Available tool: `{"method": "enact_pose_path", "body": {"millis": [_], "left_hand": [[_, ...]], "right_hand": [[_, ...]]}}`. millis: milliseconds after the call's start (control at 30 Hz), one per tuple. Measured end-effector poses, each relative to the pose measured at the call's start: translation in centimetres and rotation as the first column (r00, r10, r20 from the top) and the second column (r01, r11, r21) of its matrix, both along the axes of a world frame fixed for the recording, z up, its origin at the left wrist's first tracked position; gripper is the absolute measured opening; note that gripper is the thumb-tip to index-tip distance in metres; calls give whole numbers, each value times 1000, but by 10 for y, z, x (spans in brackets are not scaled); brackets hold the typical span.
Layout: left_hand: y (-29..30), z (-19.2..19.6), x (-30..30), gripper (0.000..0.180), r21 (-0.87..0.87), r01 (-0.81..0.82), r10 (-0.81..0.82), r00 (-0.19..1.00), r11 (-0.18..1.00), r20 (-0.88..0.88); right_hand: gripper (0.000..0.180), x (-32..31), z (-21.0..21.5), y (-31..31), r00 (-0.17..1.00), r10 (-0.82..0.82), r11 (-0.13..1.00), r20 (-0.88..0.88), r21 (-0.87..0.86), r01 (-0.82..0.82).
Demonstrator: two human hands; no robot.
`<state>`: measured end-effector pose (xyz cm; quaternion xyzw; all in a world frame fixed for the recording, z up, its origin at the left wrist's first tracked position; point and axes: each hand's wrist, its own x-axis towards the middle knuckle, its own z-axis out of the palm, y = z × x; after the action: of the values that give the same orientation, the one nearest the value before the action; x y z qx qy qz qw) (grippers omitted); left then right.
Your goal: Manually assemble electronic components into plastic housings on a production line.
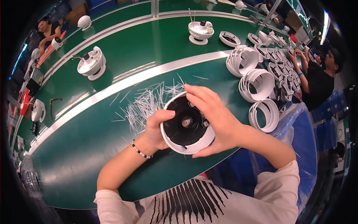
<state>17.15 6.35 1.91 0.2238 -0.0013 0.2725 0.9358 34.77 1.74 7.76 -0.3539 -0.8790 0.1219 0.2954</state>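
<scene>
Your left hand (pixel 153 128) and right hand (pixel 223 121), half-curled, clasp the black-centred white housing (pixel 181 132) at dial centre; checking or fitting appears in hand; next likely calls for steady support; white strips (pixel 146 107), ten o'clock; rings (pixel 266 85), two.

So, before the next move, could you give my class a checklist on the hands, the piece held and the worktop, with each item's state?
1. White round plastic housing with a black interior supported by left hand and right hand: ok.
2. Black interior facing up toward the camera: ok.
3. Wrists free of jewellery: not ok; black-and-pale beaded bracelet on the left.
4. Thin white strips gathered neatly: not ok, loosely strewn.
5. White open plastic rings apart from the hands: ok.
6. Interior parts fastened: cannot tell.
</scene>
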Motion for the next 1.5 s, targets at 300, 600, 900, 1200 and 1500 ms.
{"method": "enact_pose_path", "body": {"millis": [300,600,900,1200,1500], "left_hand": [[-5,21,5,52,-100,-191,171,968,976,-181],[8,26,6,54,-123,-124,82,949,985,-305],[111,-11,6,40,86,-564,522,682,821,-512],[245,-64,2,47,125,-788,737,489,603,-467],[244,-54,-39,87,20,-916,783,330,400,-527]], "right_hand": [[108,4,-4,0,993,-43,999,-110,-14,42],[111,10,-4,0,998,-49,996,-45,-73,46],[97,2,5,-12,988,-155,985,25,78,153],[94,-8,8,-19,979,-145,988,142,-35,152],[90,-8,6,-18,980,-120,987,160,-86,135]]}}
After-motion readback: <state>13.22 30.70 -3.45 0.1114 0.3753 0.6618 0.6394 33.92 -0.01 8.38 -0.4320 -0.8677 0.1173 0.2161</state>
